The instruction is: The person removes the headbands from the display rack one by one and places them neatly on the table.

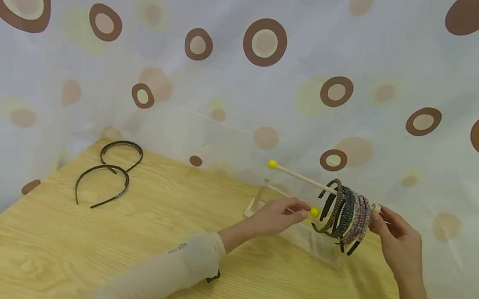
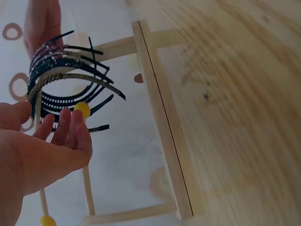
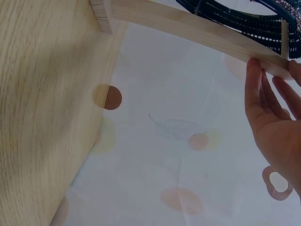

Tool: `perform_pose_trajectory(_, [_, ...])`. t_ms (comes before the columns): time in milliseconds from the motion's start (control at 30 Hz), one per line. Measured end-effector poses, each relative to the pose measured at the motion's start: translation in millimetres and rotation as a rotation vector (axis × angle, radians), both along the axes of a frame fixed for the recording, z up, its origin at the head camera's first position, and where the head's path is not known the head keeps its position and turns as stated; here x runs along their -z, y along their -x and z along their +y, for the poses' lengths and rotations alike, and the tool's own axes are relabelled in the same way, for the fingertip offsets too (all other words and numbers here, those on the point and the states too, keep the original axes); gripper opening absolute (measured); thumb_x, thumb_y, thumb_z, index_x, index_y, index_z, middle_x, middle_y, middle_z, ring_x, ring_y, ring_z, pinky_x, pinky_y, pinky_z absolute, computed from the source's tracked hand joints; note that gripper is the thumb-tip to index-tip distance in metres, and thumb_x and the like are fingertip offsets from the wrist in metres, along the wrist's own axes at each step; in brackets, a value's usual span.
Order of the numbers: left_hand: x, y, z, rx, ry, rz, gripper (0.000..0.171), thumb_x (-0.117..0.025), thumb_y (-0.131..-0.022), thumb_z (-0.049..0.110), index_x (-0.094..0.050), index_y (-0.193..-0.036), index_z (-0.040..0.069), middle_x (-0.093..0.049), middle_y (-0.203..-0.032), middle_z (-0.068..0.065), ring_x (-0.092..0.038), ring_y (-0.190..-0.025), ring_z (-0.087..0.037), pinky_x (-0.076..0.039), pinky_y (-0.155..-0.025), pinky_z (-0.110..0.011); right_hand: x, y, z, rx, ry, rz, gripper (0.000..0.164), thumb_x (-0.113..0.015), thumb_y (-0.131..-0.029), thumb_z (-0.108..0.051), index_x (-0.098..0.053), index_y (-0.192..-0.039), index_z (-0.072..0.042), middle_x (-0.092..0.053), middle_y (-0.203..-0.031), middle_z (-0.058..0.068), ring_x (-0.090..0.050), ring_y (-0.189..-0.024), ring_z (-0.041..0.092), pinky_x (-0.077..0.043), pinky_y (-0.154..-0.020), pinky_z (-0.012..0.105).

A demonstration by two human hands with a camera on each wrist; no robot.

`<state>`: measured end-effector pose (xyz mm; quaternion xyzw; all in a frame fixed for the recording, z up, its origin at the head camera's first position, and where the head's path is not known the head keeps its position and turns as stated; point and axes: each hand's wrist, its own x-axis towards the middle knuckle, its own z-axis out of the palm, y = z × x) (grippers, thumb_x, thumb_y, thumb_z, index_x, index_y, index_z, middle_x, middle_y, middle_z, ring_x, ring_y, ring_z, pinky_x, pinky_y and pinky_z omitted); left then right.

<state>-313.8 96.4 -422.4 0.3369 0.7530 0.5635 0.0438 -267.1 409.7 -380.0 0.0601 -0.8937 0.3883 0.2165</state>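
Several headbands (image 1: 352, 215), some sparkly and some dark, hang together on the upper rod (image 1: 298, 176) of a wooden headband stand (image 2: 160, 117). My right hand (image 1: 402, 241) grips the end of the stand's upright post (image 3: 202, 28), thumb on one side and fingers on the other. My left hand (image 1: 280, 217) is beside the yellow ball (image 1: 314, 211) tipping the lower rod (image 2: 88, 188). In the left wrist view its fingers bend loosely near that ball, with the thumb apart; whether they touch it I cannot tell. Another yellow ball (image 1: 272, 164) caps the upper rod.
On the left of the wooden table (image 1: 89, 251) lie two dark headbands, one (image 1: 124, 142) behind the other (image 1: 104, 168). A pale curtain (image 1: 220, 90) with brown circles hangs along the table's back and sides.
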Motion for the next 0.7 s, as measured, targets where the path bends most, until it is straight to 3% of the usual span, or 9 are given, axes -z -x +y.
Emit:
perform_pose_trajectory(133, [6.0, -3.0, 23, -0.021, -0.012, -0.022, 0.052, -0.056, -0.105, 0.045, -0.052, -0.15, 0.021, -0.06, -0.135, 0.004, -0.058, -0.117, -0.009, -0.05, -0.092, -0.029, -0.7, 1.7, -2, 0.012, -0.005, -0.008, 0.055, -0.059, -0.105, -0.038, -0.051, -0.151, -0.01, -0.066, -0.116, -0.012, -0.069, -0.089, 0.002, -0.045, -0.075, 0.012])
perform_pose_trajectory(267, [8.6, -5.6, 36, 0.012, 0.026, 0.002, 0.06, -0.059, -0.103, 0.047, -0.045, -0.155, 0.021, -0.053, -0.145, 0.006, -0.053, -0.126, -0.011, -0.047, -0.098, -0.031, 0.5, 1.9, -1, 0.011, 0.008, -0.016, 0.057, -0.06, -0.104, -0.038, -0.05, -0.152, -0.009, -0.066, -0.112, -0.016, -0.069, -0.089, 0.003, -0.045, -0.075, 0.011])
perform_pose_trajectory(467, [7.6, -11.4, 41, 0.063, 0.08, 0.055, 0.054, -0.06, -0.104, 0.039, -0.048, -0.153, 0.018, -0.058, -0.138, 0.009, -0.055, -0.123, -0.01, -0.047, -0.094, -0.025, 1.4, 1.2, 0, 0.015, -0.001, -0.019, 0.057, -0.06, -0.104, -0.039, -0.05, -0.152, -0.01, -0.065, -0.11, -0.018, -0.068, -0.089, 0.0, -0.044, -0.075, 0.01])
perform_pose_trajectory(700, [2.2, -15.5, 42, 0.029, 0.091, 0.133, 0.043, -0.065, -0.103, 0.029, -0.059, -0.142, 0.01, -0.064, -0.128, 0.006, -0.059, -0.112, -0.003, -0.047, -0.09, -0.017, -0.2, 0.1, -2, 0.009, 0.001, -0.009, 0.057, -0.06, -0.104, -0.038, -0.05, -0.152, -0.009, -0.065, -0.109, -0.021, -0.067, -0.087, -0.002, -0.044, -0.075, 0.01])
